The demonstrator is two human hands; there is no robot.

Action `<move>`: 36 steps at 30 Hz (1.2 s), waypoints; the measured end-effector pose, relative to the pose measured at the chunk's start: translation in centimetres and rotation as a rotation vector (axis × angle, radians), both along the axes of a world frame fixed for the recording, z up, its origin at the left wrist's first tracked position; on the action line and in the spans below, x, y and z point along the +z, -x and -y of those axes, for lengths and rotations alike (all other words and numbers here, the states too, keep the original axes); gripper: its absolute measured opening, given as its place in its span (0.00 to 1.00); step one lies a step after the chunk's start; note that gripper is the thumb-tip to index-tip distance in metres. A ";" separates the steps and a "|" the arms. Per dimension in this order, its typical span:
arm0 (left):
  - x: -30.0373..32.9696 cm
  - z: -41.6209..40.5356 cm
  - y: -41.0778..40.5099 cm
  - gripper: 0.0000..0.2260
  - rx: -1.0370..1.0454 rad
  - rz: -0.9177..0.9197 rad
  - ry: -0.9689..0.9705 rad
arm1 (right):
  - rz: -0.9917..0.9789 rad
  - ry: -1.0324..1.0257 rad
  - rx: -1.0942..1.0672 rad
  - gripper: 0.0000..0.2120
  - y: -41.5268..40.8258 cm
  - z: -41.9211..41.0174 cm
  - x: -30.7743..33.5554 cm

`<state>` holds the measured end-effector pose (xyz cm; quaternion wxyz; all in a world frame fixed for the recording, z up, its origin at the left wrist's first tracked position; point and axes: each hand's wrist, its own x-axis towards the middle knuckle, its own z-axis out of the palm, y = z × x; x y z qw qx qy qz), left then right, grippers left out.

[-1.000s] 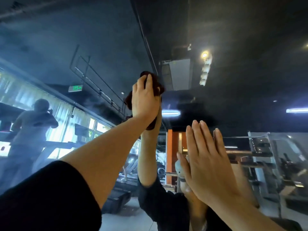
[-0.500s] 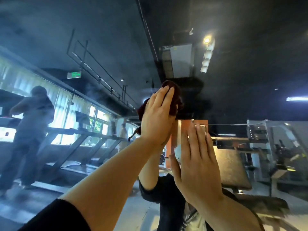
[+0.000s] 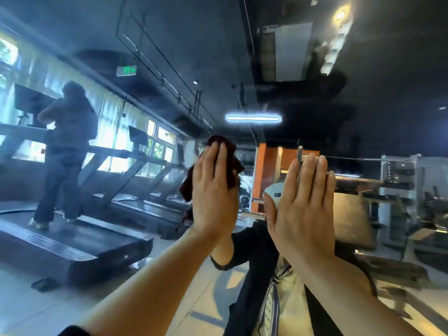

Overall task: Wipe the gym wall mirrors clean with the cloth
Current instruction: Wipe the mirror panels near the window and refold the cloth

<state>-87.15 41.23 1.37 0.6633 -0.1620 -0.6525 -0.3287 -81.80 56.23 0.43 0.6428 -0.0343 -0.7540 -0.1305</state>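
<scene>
Maroon cloth (image 3: 221, 163) under flat left hand (image 3: 214, 192), right hand (image 3: 300, 209) flat on mirror (image 3: 194, 44), fingers together

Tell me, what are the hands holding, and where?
The left hand presses a dark red cloth flat against the mirror, fingers straight over its middle. The right hand holds nothing, laid flat on the glass.

Dim overall, dark ceiling; main light is blown-out daylight from windows (image 3: 155, 144) at left, bluish haze over that side; strip light (image 3: 253, 118) glares with a halo, spot lamp (image 3: 340, 14) flares top right; wide-angle bending at the edges; soft motion blur at right and bottom; both hands evenly lit, fairly sharp.
</scene>
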 end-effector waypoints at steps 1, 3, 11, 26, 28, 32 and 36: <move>-0.4 -1.7 -0.5 0.28 0.002 -0.024 0.076 | -0.003 -0.001 0.006 0.38 0.0 0.0 0.0; -1.4 -3.1 -1.0 0.29 0.013 -0.034 0.153 | -0.008 -0.016 0.020 0.37 0.1 -0.1 -0.1; -12.6 0.7 -0.7 0.27 0.031 -0.021 0.235 | -0.042 -0.087 0.102 0.36 0.2 -0.8 -1.0; -3.4 -1.3 -0.8 0.27 0.032 -0.003 0.140 | -0.048 -0.085 0.118 0.36 0.4 -0.7 -1.3; -8.1 -1.1 -0.8 0.28 0.044 -0.012 0.180 | -0.050 -0.084 0.106 0.36 0.4 -0.7 -1.3; -16.4 -0.2 -0.8 0.30 0.069 -0.004 0.288 | -0.033 -0.076 0.099 0.36 0.1 -0.6 -1.2; -15.9 0.5 -1.0 0.33 0.068 0.006 0.335 | -0.004 -0.061 0.117 0.37 -0.2 -0.6 -1.2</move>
